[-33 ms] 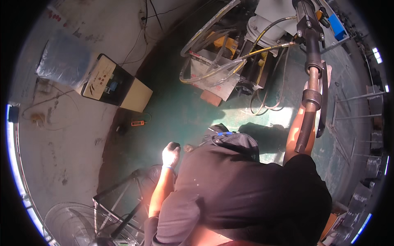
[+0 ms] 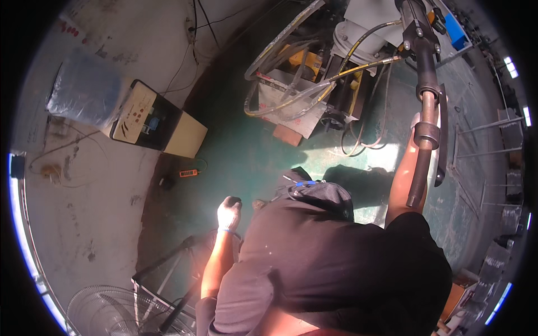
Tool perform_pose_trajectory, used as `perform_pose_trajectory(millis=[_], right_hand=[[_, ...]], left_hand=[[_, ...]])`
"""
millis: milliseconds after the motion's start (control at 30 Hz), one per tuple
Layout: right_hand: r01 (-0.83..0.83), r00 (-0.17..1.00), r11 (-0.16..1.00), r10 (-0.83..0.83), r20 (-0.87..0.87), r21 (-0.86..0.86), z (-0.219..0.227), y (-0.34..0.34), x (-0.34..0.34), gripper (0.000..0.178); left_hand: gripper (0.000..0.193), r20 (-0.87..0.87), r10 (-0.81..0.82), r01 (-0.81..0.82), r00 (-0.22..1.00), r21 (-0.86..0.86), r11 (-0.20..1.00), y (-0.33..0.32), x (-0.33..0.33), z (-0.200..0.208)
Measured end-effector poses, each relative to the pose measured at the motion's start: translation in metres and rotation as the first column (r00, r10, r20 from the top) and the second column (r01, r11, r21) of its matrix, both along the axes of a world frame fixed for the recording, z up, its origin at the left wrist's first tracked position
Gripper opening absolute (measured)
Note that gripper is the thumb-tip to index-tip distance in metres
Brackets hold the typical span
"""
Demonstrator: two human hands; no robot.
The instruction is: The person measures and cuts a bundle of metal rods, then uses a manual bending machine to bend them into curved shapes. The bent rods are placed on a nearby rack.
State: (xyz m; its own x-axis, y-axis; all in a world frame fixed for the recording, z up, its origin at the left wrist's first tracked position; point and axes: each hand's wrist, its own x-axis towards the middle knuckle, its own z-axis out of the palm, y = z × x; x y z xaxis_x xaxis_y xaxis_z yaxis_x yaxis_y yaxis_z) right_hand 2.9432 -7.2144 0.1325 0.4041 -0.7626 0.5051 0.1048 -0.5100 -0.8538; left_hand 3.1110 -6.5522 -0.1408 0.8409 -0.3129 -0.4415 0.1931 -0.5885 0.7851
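Note:
A dark metal shaft [image 2: 428,112] with a thick collar [image 2: 426,135] runs down from a bolted cylinder [image 2: 420,42] at the upper right. A long black bar [image 2: 442,140] lies along its right side. My bare right forearm [image 2: 404,173] reaches up beneath the shaft. Most of my right hand [image 2: 415,120] is hidden behind the shaft; a little shows left of it by the collar, fingers unseen. My left hand [image 2: 228,214], in a white glove with dark patches, is held out at my left with fingers curled closed. Whether anything is inside them is hidden. Dark clothing [image 2: 336,252] covers my body.
Hoses [image 2: 314,95] loop over a white carton [image 2: 291,106] and yellow parts. A cream cabinet [image 2: 186,134] stands at the left wall, with an orange power strip [image 2: 189,173] below it. A fan [image 2: 101,313] and metal frame occupy the lower left; metal racks line the right.
Fingers that showed to the right of the black bar are now out of sight; a bit of the right hand shows left of the shaft. My left hand has shifted slightly left.

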Motion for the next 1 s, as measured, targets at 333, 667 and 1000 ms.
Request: perform_pose_trajectory(millis=[333,667,1000], right_hand=[[-0.455,0.810,0.659,0.025,0.586,0.599,-0.251,0.080,0.052,0.036],[0.352,0.935,0.775,-0.270,-0.228,0.526,-0.189,0.109,0.429,0.038],[0.391,0.757,0.905,-0.213,-0.618,0.167,-0.139,0.066,0.581,0.034]], left_hand=[[0.017,-0.128,-0.064,0.066,0.990,0.008,0.998,0.030,0.221,-0.027],[0.017,0.178,-0.400,0.424,0.899,-0.121,0.898,-0.099,0.484,-0.033],[0.022,0.072,-0.613,0.615,0.787,-0.020,0.788,-0.241,0.685,-0.052]])
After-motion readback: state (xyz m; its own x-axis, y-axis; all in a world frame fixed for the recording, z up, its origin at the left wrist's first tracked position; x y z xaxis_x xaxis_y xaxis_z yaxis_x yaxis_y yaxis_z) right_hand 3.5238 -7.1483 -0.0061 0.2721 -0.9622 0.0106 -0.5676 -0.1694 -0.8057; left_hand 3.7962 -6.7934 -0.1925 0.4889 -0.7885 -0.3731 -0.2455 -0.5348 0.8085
